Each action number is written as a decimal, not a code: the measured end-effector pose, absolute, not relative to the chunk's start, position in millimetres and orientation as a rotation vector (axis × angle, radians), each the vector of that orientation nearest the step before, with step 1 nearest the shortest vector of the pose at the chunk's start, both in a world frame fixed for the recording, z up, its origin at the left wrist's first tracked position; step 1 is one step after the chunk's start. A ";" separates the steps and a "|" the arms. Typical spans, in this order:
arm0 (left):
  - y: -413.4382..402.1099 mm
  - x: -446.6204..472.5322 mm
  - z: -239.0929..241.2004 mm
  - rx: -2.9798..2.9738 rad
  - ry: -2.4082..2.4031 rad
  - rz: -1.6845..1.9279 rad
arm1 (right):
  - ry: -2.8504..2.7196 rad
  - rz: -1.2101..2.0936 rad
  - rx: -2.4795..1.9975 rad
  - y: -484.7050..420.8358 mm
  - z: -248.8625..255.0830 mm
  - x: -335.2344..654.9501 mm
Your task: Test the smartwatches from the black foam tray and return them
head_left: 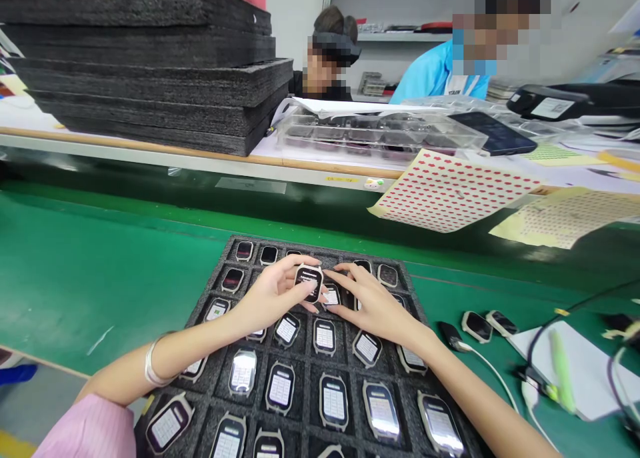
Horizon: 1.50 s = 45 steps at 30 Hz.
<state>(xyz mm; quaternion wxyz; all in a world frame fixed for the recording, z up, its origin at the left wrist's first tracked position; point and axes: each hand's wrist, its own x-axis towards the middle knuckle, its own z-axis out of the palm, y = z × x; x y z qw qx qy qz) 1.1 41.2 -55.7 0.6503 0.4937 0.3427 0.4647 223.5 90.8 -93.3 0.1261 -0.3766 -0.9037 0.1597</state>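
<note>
My left hand (pixel 280 288) holds a smartwatch case without a strap (pixel 306 283), its dark screen lit with white text and my thumb lying across it. Just to the right, my right hand (pixel 365 298) has its fingers apart around another watch with a white screen (pixel 331 295) in the tray; whether they touch it I cannot tell. Both hands are over a black foam tray (pixel 305 385) divided into compartments. Several watches lie in it, many with lit list screens, such as the watch (pixel 333 401) near the front. Those in the back row look mostly dark.
Two loose watches (pixel 477 326), a small black device with a white cable (pixel 450 335) and a white pad with a green pen (pixel 563 371) lie right. Stacked black foam trays (pixel 150 78), clear plastic trays (pixel 375 135) and sticker sheets (pixel 450 191) occupy the shelf. Two people (pixel 430 71) sit beyond.
</note>
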 end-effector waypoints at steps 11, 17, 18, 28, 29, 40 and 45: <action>43.4 -1.2 -66.7 1.251 0.794 0.959 | -2.508 0.571 -1.043 88.2 -85.1 226.0; 52.4 -4.0 -97.1 1.367 0.886 0.853 | -2.478 0.623 -1.015 84.0 -79.0 223.7; 53.9 -5.7 -100.0 1.368 0.887 0.864 | -2.489 0.624 -1.006 84.2 -77.7 222.2; 92.9 -74.7 -122.0 1.083 1.213 1.520 | -2.856 0.654 -0.677 100.4 -87.0 123.3; 93.7 -80.8 -125.8 1.052 1.231 1.539 | -2.848 0.637 -0.733 101.4 -92.4 110.3; 52.3 -59.6 -130.3 0.928 1.184 1.529 | -2.554 0.836 -0.878 95.9 -96.7 99.1; 33.0 -46.0 -122.4 1.092 1.143 1.430 | -2.124 1.349 -0.820 83.9 -75.7 132.7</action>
